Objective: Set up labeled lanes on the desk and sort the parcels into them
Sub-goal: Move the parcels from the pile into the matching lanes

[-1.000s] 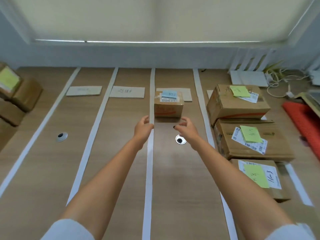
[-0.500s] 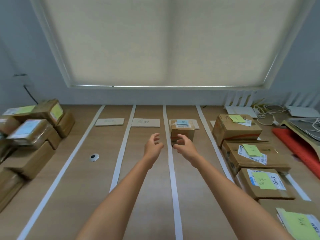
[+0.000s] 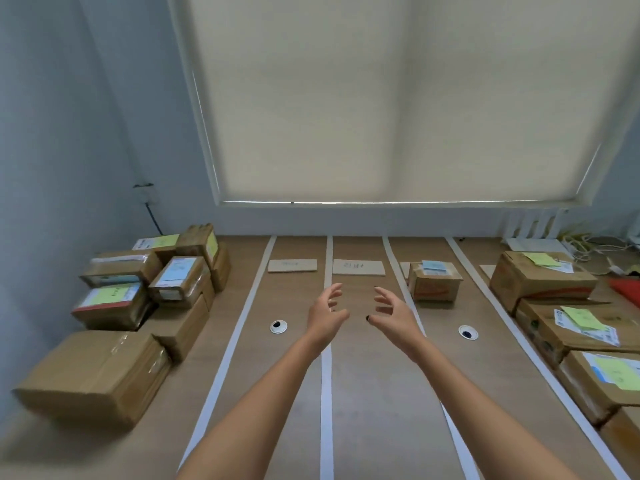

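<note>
White tape strips [image 3: 326, 375] divide the wooden desk [image 3: 277, 393] into lanes. Paper labels [image 3: 358, 267] lie at the far ends of the lanes. A small brown parcel [image 3: 435, 283] with a blue note stands in the third lane. My left hand [image 3: 326, 311] and my right hand [image 3: 391, 313] hover above the second lane, fingers spread and loosely bent, holding nothing. A heap of parcels [image 3: 152, 285] sits at the left of the desk. A row of parcels with green notes [image 3: 568, 320] fills the right lane.
A large plain box [image 3: 97, 375] lies at the near left. Two round cable grommets [image 3: 278, 326] [image 3: 468, 332] are set in the desk. A red object [image 3: 627, 287], white cables and a white device [image 3: 535, 244] sit at the far right. A closed blind covers the window.
Both hands drew back from the small parcel, which stays in the third lane, and shifted left. The view swung up and left, bringing the left heap of parcels into sight.
</note>
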Tool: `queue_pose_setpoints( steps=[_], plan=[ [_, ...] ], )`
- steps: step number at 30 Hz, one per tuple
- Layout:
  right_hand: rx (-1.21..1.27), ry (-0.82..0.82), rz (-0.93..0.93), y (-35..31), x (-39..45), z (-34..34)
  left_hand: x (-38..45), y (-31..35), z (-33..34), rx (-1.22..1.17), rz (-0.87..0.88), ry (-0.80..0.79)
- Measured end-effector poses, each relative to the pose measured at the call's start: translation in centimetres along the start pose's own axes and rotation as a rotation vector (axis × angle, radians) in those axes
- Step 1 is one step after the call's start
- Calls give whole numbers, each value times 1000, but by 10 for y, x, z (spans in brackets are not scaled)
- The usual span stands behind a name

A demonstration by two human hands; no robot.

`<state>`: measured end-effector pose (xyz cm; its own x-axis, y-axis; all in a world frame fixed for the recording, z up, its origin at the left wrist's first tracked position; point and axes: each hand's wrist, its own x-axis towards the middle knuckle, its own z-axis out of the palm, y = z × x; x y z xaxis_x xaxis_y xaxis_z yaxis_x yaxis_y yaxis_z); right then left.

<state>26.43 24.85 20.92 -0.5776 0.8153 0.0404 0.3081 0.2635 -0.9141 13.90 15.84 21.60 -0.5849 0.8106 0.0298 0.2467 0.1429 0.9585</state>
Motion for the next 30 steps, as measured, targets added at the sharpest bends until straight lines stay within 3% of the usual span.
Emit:
queue_pose_setpoints(
  steps=[17,30],
  plan=[
    [47,-93,-113,-52,9,124,-13,-44,-128,7,43,78],
    [88,-88,-86,-137,38,322,37,-110,-336,42,45,58]
  ],
)
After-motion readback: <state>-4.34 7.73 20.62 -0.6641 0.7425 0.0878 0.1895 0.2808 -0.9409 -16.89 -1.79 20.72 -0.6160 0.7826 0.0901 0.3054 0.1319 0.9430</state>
